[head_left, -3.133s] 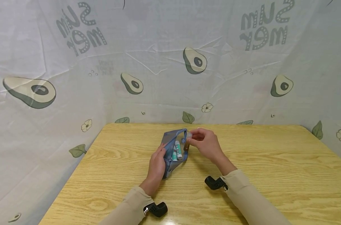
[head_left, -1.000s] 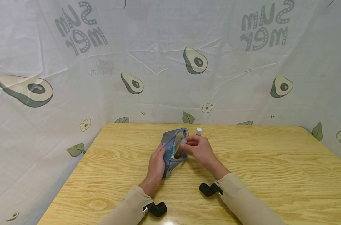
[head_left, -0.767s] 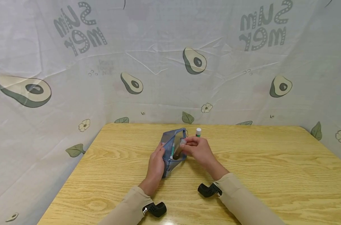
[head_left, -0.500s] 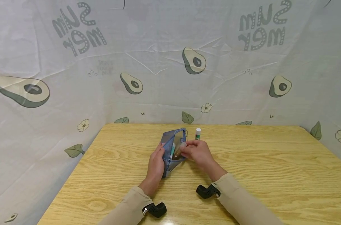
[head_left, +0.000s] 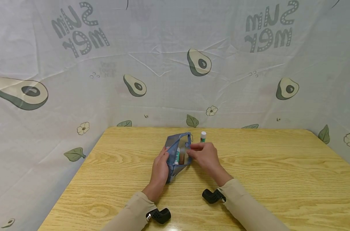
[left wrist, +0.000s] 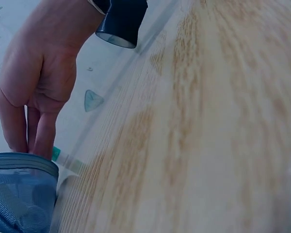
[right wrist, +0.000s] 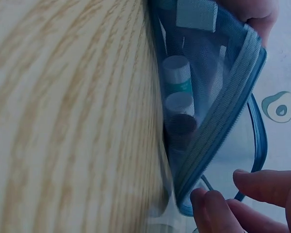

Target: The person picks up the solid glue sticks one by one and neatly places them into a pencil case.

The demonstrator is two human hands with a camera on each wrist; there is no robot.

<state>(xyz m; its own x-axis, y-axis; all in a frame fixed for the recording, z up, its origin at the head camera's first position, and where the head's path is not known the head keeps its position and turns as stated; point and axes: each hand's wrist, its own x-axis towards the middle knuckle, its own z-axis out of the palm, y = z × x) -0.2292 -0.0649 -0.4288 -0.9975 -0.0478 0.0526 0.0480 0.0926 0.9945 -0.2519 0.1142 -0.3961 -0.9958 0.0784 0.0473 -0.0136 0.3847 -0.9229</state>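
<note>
My left hand (head_left: pixel 159 168) grips a blue mesh zip pouch (head_left: pixel 172 141) from its left side, with the mouth facing right and unzipped. Inside lie a glue stick (head_left: pixel 177 156) with a white cap and green label, and a small brown tube (head_left: pixel 182 159) with a pale cap; the right wrist view shows the glue stick (right wrist: pixel 177 73) and brown tube (right wrist: pixel 181 126) end to end. My right hand (head_left: pixel 206 156) is at the pouch's right rim, thumb and fingertips spread a little apart with nothing between them. Part of the pouch is hidden behind my left hand.
Another glue stick (head_left: pixel 203 136) stands upright on the wooden table (head_left: pixel 278 166), just behind my right hand. A patterned cloth (head_left: pixel 163 89) hangs behind the table and along its left side. Black wrist cameras (head_left: pixel 160 215) stick out from both sleeves.
My right hand held the brown tube at the mouth, lowered it into the pouch and let it go. The upright glue stick behind it has come into view. My left hand keeps its grip.
</note>
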